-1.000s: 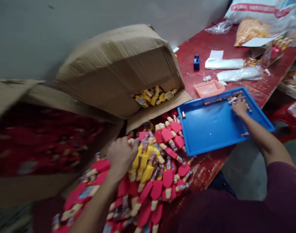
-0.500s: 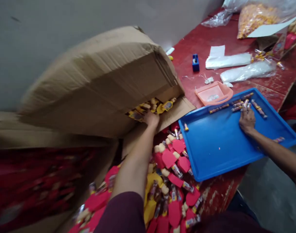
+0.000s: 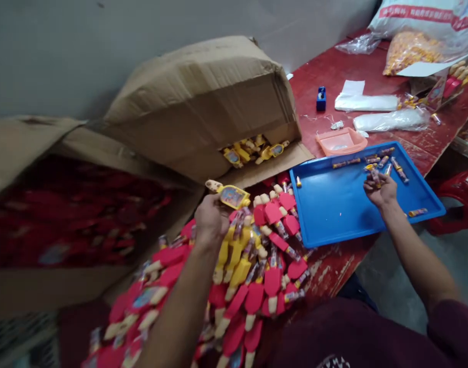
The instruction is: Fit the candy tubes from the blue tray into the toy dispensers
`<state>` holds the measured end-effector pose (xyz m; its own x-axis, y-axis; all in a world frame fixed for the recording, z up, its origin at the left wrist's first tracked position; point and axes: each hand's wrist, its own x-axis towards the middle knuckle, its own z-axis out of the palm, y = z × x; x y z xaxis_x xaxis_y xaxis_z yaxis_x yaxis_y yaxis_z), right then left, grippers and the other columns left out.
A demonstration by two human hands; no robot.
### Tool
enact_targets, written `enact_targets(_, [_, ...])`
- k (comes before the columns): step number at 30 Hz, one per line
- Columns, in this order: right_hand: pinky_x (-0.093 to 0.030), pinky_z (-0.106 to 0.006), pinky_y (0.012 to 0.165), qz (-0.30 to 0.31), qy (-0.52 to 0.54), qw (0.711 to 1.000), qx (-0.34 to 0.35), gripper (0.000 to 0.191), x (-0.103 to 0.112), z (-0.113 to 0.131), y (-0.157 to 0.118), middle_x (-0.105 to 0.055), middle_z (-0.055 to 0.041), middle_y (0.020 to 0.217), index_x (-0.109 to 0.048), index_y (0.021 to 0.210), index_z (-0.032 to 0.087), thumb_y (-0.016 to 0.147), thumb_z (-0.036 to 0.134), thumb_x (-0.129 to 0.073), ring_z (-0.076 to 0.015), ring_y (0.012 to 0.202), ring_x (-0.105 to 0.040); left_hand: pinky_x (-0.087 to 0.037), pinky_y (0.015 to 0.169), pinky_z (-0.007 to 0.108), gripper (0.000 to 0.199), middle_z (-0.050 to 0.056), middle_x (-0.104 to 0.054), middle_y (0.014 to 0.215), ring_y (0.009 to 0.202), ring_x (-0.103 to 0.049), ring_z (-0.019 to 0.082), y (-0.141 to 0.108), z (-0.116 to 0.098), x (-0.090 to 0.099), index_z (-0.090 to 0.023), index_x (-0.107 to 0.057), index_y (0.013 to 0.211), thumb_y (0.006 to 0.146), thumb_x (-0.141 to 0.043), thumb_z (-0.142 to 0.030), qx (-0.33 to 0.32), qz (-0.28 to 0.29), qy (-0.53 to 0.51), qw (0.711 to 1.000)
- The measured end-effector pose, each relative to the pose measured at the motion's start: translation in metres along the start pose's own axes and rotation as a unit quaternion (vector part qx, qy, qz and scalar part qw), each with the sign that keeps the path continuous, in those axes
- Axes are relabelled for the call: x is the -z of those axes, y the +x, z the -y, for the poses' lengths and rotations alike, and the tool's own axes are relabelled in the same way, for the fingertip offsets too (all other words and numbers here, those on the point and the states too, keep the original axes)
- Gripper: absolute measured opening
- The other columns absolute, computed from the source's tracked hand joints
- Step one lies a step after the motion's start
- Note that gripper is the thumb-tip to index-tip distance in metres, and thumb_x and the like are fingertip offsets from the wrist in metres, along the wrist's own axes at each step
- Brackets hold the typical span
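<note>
My left hand point(image 3: 210, 220) grips a yellow toy point(image 3: 232, 197) with a pale figure-like end, above a pile of red toys point(image 3: 272, 276) and yellow toys point(image 3: 239, 271). Behind it, more yellow toys point(image 3: 241, 152) lie in an open cardboard box point(image 3: 203, 112) tipped on its side. My right hand point(image 3: 381, 190) holds a small candy tube point(image 3: 375, 176) over the blue tray point(image 3: 333, 232). Several similar tubes point(image 3: 398, 168) lie along the tray's far side.
A second cardboard box point(image 3: 22, 148) with red toys stands at left. Beyond the tray are a pink basket point(image 3: 341, 142), a blue dispenser point(image 3: 320, 98), white plastic bags point(image 3: 391, 121) and a bag of orange pieces point(image 3: 414, 51). A red stool point(image 3: 454, 204) stands at right.
My left hand has come out of the tipped box with a yellow toy. My right hand has lifted a tube from the tray. The view has shifted.
</note>
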<state>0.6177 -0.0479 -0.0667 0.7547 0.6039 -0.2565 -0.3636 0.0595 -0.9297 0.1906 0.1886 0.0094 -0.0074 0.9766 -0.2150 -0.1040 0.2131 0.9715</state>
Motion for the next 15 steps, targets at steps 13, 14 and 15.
enact_targets(13, [-0.037,-0.020,0.040,0.360,0.007,0.919,-0.162,0.038,-0.112,-0.010,-0.264,-0.065,0.0010,0.079,-0.060,0.096,0.024,0.071,0.039,-0.085,-0.0094,0.052,-0.053,-0.060,0.088,0.041,0.020,0.005,-0.073,0.074,0.079,-0.074,0.022,-0.251,0.012,0.035,-0.015,-0.071,0.094,0.087,-0.062,-0.032,0.108,-0.009,-0.371,0.922])
enact_targets(14, [-0.038,-0.021,0.039,0.387,-0.023,0.909,-0.155,0.040,-0.113,-0.014,-0.275,-0.065,0.0013,0.080,-0.059,0.097,0.024,0.071,0.040,-0.085,-0.0095,0.051,-0.052,-0.059,0.089,0.043,0.020,0.005,-0.073,0.074,0.081,-0.075,0.023,-0.255,0.011,0.039,-0.016,-0.071,0.094,0.086,-0.061,-0.032,0.090,-0.003,-0.382,0.920])
enact_targets(15, [-0.040,-0.021,0.040,0.408,-0.055,0.901,-0.135,0.040,-0.114,-0.019,-0.285,-0.064,0.0017,0.080,-0.059,0.098,0.024,0.072,0.041,-0.085,-0.0095,0.051,-0.052,-0.058,0.091,0.044,0.019,0.005,-0.074,0.077,0.084,-0.075,0.023,-0.258,0.010,0.043,-0.017,-0.070,0.094,0.085,-0.061,-0.031,0.075,0.001,-0.391,0.917])
